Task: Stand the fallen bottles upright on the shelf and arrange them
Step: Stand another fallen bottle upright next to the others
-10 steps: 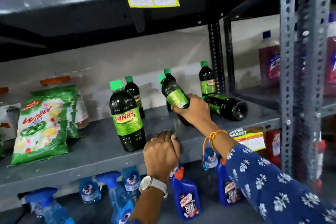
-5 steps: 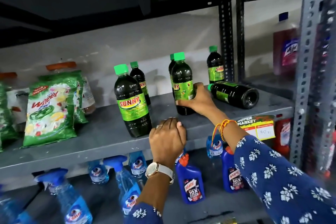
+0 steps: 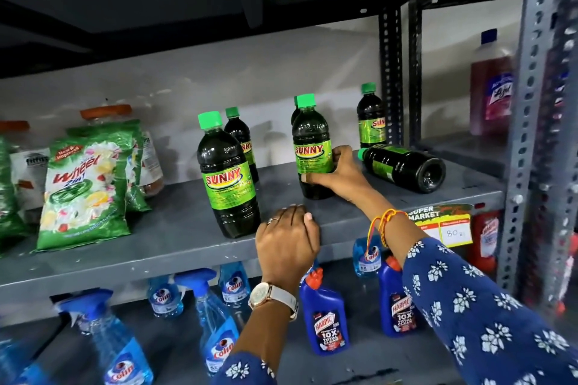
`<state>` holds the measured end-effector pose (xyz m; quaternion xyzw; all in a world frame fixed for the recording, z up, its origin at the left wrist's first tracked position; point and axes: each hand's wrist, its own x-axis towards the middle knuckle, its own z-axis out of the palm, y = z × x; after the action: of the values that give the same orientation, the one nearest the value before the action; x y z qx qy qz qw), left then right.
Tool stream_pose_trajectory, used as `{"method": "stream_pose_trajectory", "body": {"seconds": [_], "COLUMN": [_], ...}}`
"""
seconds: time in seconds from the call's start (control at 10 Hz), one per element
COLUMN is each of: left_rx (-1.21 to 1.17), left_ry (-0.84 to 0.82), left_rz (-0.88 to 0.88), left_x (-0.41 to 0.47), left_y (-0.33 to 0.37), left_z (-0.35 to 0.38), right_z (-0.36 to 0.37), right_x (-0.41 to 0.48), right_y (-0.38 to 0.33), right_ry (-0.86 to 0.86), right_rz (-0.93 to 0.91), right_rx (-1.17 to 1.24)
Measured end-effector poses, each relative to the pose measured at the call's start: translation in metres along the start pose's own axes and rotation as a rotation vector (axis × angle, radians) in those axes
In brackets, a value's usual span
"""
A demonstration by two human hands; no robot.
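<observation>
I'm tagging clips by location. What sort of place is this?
Most likely a supermarket aisle: metal shelving carries a Super Market price tag, several Sunny bottles and, below, Harpic cleaners.
</observation>
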<state>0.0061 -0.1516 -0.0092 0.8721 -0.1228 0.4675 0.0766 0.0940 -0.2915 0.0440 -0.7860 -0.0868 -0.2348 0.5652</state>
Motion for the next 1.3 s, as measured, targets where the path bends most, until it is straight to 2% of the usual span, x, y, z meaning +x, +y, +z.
{"method": "stream_pose_trajectory", "body": {"seconds": [0.2, 0.4, 0.6, 1.3], "left_rx": [-0.009, -0.015, -0.014, -0.022], "left_ry": [0.015, 0.017, 0.023, 0.028], "left_rz": [-0.001, 0.006, 0.010, 0.005], "left_x": [-0.0002, -0.0001, -0.0006, -0.0015], "left_y": [0.0002, -0.0005, -0.0011, -0.0012], "left_z": [-0.0002, 0.0009, 0.0013, 0.0021], "right_z": [-0.0008, -0.0013, -0.0019, -0.0032], "right_x": [0.0007, -0.0019, -0.0017, -0.0019], "right_y": [0.0025, -0.0028, -0.0035, -0.0016], "right_ry": [-0.031, 0.031, -0.007, -0.009], "right_rz": [0.008, -0.007, 0.010, 0.032], "right_rx": [-0.082, -0.053, 0.001, -0.057]}}
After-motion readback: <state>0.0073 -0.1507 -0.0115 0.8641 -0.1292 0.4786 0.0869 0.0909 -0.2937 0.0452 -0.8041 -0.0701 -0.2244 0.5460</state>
